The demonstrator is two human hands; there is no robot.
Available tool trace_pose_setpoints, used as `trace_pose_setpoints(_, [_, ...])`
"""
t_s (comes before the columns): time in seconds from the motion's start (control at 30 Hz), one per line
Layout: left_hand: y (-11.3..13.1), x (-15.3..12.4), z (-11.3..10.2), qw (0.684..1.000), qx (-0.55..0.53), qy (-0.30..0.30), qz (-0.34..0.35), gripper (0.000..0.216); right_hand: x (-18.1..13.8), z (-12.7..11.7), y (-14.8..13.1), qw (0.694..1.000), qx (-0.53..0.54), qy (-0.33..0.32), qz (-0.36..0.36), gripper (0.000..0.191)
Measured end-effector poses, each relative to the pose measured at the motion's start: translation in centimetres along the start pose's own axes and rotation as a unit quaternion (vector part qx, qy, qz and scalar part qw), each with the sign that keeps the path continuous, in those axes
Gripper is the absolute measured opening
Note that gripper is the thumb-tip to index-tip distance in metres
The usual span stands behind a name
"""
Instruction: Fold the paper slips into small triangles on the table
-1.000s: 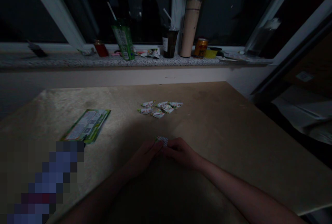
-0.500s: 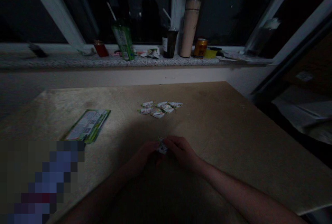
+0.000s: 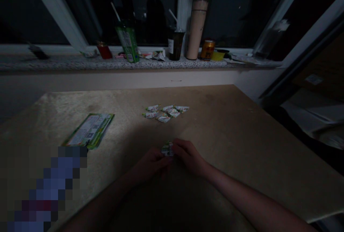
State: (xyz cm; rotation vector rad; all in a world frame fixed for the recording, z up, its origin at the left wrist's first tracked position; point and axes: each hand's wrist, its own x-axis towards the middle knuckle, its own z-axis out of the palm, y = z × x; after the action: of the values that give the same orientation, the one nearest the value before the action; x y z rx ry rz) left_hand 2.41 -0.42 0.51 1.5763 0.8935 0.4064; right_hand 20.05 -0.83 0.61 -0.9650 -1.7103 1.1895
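Observation:
A small white-and-green folded paper piece (image 3: 167,149) is pinched between my two hands, just above the near part of the table. My left hand (image 3: 152,162) has its fingers closed on the piece's left and lower edge. On the other side, my right hand (image 3: 188,155) grips the right edge with thumb and fingers. Dim light hides the exact folds. Farther out on the table (image 3: 215,124) lie several similar small triangular folded pieces (image 3: 164,118) in a loose group. To the left rests a flat green-and-white printed packet (image 3: 90,130).
A blurred-out bluish object (image 3: 51,182) covers the lower left. Along the granite windowsill (image 3: 150,65) stand a green cup with a straw (image 3: 128,44), a dark cup (image 3: 176,46), a pink flask (image 3: 196,29), a golden can (image 3: 208,50) and a red jar (image 3: 104,50).
The paper piece has turned in my hands and shows more of its face. My left thumb has shifted right along its lower edge. The pieces on the table have not moved.

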Motion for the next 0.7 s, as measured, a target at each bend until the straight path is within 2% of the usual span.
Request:
trace_pose_setpoints(0.17, [0.5, -0.2, 0.1, 1.0, 0.011, -0.017, -0.002, 0.051, 0.2, 0.0, 0.0, 0.999, -0.032, 0.013, 0.009, 0.036])
trace_pose_setpoints(0.33, [1.2, 0.0, 0.1, 0.999, 0.026, 0.027, 0.035, 0.05, 0.0, 0.1, 0.0, 0.998, -0.049, 0.027, 0.011, 0.033])
trace_pose_setpoints(0.43, [1.2, 0.0, 0.2, 0.999, 0.023, 0.03, 0.031, 0.053, -0.1, 0.1, 0.0, 0.998, -0.057, 0.016, 0.008, 0.032])
trace_pose_setpoints(0.7, [0.3, 0.1, -0.1, 0.999, 0.032, 0.015, 0.011, 0.056, 0.0, 0.0, 0.0, 1.0, -0.007, 0.028, 0.005, 0.029])
